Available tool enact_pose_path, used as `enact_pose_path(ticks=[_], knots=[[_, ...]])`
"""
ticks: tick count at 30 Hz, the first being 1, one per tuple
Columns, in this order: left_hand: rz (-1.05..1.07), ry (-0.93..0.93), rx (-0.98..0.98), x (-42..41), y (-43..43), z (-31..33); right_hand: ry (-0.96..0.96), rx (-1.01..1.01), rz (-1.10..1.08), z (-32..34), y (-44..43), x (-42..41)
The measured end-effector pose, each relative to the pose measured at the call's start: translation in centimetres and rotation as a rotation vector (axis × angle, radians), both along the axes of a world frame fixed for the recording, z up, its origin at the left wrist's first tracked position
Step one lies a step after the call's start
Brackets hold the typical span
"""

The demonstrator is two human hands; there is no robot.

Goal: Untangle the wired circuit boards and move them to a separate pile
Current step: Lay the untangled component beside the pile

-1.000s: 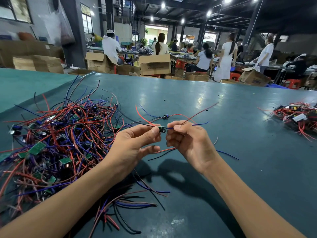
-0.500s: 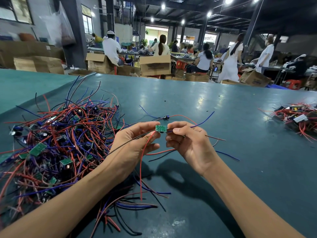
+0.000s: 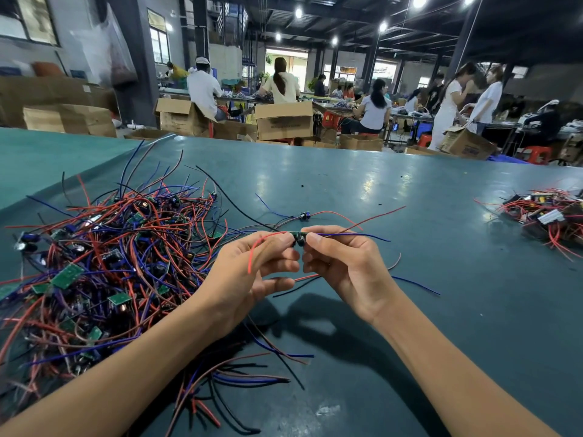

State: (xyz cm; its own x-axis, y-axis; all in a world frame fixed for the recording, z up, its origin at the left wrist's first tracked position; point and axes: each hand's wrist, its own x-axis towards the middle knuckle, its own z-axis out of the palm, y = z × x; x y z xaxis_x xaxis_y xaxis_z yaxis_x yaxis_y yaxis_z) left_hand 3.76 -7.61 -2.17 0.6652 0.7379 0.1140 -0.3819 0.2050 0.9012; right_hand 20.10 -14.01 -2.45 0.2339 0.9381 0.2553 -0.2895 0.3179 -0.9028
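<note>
A small wired circuit board (image 3: 298,238) is pinched between the fingertips of the left hand (image 3: 252,272) and the right hand (image 3: 344,269), held above the green table (image 3: 410,190) just right of the tangled heap (image 3: 104,269), whose left and near edges are cut off by the frame. Bare tabletop is seen between the hands and the smaller pile (image 3: 549,219) at the far right edge, itself partly cropped, with one loose board (image 3: 304,216) lying just beyond the fingers. The held board is mostly hidden by the fingertips.
</note>
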Motion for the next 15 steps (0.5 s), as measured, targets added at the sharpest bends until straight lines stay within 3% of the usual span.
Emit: enact_pose_path(ticks=[5,15], knots=[[0.030,0.051,-0.010,0.12,-0.12,0.05,0.033,-0.036,-0.006,-0.03,-0.06,-0.09],[0.055,-0.044,-0.064,-0.13,0.42,0.17,0.073,-0.094,-0.064,0.21,0.15,0.09]])
